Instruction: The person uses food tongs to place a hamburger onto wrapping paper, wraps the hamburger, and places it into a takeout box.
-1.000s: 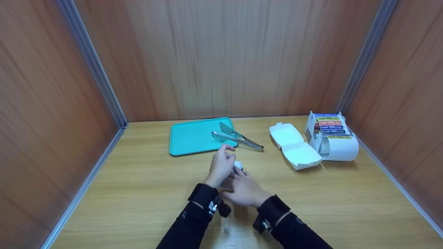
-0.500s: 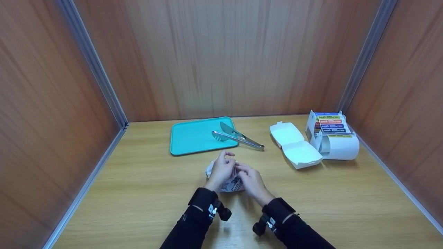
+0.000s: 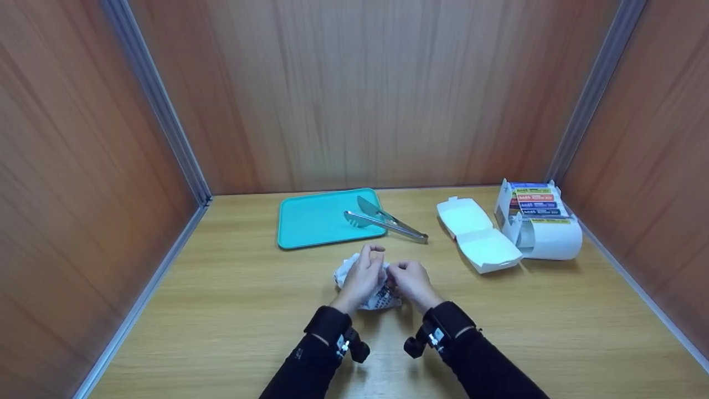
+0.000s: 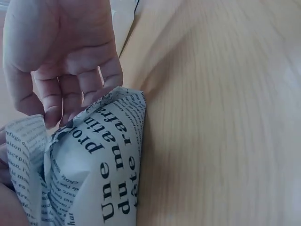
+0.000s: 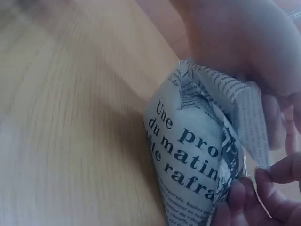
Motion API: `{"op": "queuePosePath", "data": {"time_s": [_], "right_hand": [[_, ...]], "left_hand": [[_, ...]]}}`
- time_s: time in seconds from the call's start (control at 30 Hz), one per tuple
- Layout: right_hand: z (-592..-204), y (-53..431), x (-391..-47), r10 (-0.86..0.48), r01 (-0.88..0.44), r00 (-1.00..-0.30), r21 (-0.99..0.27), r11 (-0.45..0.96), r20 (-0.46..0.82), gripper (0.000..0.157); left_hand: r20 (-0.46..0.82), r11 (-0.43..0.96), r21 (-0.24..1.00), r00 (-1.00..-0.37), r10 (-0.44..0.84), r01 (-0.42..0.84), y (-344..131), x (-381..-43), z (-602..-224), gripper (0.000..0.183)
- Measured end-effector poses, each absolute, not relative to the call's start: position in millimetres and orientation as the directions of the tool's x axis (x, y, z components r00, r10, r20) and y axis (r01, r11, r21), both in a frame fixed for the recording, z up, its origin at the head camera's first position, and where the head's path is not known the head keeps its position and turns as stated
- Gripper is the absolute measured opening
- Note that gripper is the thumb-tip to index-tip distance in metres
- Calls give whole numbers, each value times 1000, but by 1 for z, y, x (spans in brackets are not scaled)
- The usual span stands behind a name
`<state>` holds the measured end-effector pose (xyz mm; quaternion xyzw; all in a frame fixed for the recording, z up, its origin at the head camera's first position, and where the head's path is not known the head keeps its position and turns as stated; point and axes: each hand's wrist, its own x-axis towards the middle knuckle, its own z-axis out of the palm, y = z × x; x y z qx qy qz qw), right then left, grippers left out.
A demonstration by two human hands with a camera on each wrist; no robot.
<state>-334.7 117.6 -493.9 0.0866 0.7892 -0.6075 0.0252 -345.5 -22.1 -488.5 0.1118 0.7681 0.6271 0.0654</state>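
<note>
A crumpled, newsprint-patterned wrapping paper (image 3: 381, 299) forms a bundle on the table between both hands; its contents are hidden. My left hand (image 3: 363, 277) lies along the left side of the paper, and in the left wrist view its digits hold the paper at the lower left edge. To the right, my right hand (image 3: 412, 282) has its fingers curled at the bundle, and in the right wrist view its fingertips (image 5: 263, 181) pinch the edge of a paper flap (image 5: 254, 127). Large French words show on the paper's smooth face (image 4: 101, 169).
Behind the hands lies a turquoise tray (image 3: 310, 221) with metal tongs (image 3: 388, 221) resting across its right side. An opened white clamshell box (image 3: 490, 249) lies to the right. Beside it is a white box (image 3: 554, 238) holding several coloured packets. Wooden panels (image 3: 360, 100) enclose the table.
The paper bundle has come into fuller view between the hands. My right hand has drawn back to the bundle's right side, its fingers now more curled. The tray, tongs and boxes stay put.
</note>
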Motion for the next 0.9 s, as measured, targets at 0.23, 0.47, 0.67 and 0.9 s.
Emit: {"op": "queuePosePath", "data": {"time_s": [0.23,0.47,0.67,0.9], "right_hand": [[-492,121,-339,31,98,-995,-905,414,-93,43],[-495,121,-340,57,72,-997,-894,443,-53,13],[-498,122,-334,49,100,-995,-904,416,-88,13],[-506,118,-325,43,-23,-997,-822,569,58,16]], "left_hand": [[71,171,978,-964,258,118,-26,-345,-493,47],[185,313,913,-951,249,260,-26,-341,-493,32],[472,735,441,-830,298,515,-32,-320,-498,17],[515,843,221,-793,327,491,-63,-293,-507,51]]}}
